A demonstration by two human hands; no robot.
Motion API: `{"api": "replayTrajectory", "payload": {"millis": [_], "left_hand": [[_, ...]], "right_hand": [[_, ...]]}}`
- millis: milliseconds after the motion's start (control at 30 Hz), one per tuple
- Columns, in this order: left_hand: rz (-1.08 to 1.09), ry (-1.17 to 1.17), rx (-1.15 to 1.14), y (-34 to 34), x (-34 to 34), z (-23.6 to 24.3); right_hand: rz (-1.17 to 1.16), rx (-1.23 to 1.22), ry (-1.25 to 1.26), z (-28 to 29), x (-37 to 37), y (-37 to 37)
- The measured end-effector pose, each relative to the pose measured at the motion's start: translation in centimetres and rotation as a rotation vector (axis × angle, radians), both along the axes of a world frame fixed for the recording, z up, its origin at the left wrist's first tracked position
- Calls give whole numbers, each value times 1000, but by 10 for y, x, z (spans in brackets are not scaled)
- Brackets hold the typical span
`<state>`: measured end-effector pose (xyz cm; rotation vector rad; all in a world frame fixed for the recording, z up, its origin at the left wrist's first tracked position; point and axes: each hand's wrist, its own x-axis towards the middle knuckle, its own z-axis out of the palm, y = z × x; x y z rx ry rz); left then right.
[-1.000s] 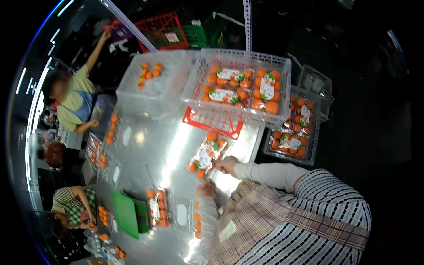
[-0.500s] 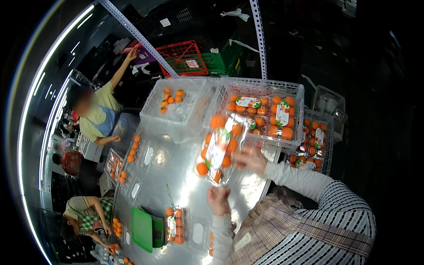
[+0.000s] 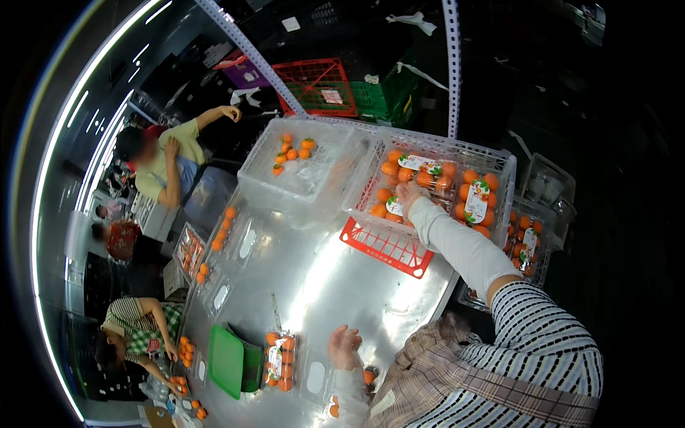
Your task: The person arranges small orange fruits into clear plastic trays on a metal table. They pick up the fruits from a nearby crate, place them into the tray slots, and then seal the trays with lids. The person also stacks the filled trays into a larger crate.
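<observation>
My right hand [image 3: 409, 192] reaches into a clear plastic crate [image 3: 508, 187] at the upper right. Its fingers lie over a clear clamshell pack of orange fruit [image 3: 382, 203] with a white label, partly hidden by the hand and sleeve. Beside it in the crate are more such packs, one labelled pack [image 3: 477, 203] at the right and another labelled pack [image 3: 428, 167] at the back. Above the metal table near me, my left hand [image 3: 345, 347] is raised with loosely bent fingers apart, holding nothing. Close to it sits an empty clear pack [image 3: 314, 374].
A red grid panel [image 3: 385, 248] stands at the crate's near side. A translucent tub [image 3: 260, 167] holds loose orange fruit. By a green tray [image 3: 225, 362] lies a filled pack [image 3: 280, 361]. Two people work along the left. A metal post [image 3: 454, 71] rises behind.
The fruit pack that was held up over the table is out of my hands. My right hand has moved away into the crate; my left hand hangs lower. The view has shifted slightly.
</observation>
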<state>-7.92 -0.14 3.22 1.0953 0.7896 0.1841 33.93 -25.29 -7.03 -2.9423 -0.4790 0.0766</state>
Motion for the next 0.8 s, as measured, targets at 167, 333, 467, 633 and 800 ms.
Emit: {"api": "replayTrajectory", "payload": {"millis": [167, 333, 467, 633, 800], "left_hand": [[184, 40, -9, 14, -55, -20], [281, -18, -102, 15, -56, -21], [335, -56, -138, 21, -77, -23], [437, -101, -160, 30, -133, -32], [621, 54, -101, 33, -157, -35]], "right_hand": [[-55, -240, 470, 89, -21, 38], [-76, -251, 150, 73, -10, 20], [-88, -124, 153, 86, -16, 16], [-590, 2054, 900, 101, -38, 32], [-29, 1780, 1078, 144, -156, 81]]}}
